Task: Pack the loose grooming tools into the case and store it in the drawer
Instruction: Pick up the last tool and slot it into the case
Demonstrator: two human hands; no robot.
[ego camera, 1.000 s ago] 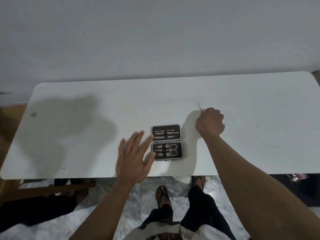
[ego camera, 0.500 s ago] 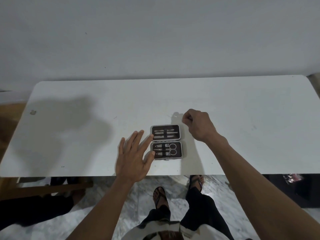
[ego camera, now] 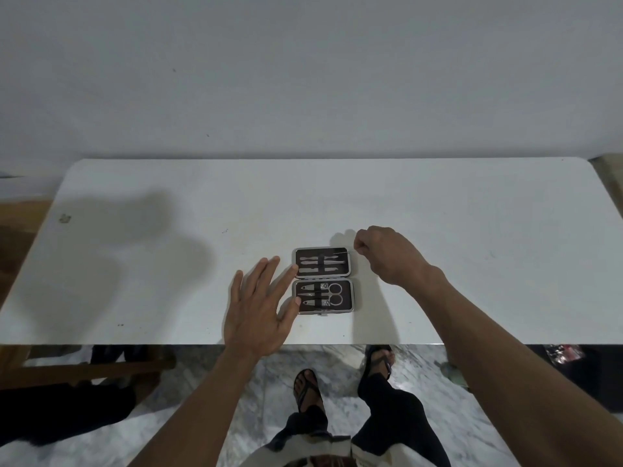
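Fingers (ego camera: 361, 245) of the right hand (ego camera: 387, 256) are curled tight, pinching a thin metal tool (ego camera: 344, 253), which looks like tweezers though it's too fine to be sure. Its tip now pokes over the top right corner of the open case (ego camera: 323, 279). A second ago that same hand was way out to the right on the bare table (ego camera: 472, 230) with the tool sticking up out of the fist, then it swung in beside the case, and now it's right at the edge of the upper half. So the last stray piece has basically arrived, it just isn't slotted in yet.

Left hand (ego camera: 259, 308) hasn't budged through any of this: fingers straight and spread, tips touching the left edge of the case, thumb by the lower half, gripping nothing and just steadying it.

The case lies flat and open near the front edge of the table. Upper half has a row of slim files or pushers under a strap, lower half has scissors (ego camera: 332, 294) and a few more bits.

My guess is what's left is sliding this tool under the top strap, closing the case, then the drawer, which I can't see anywhere in view.
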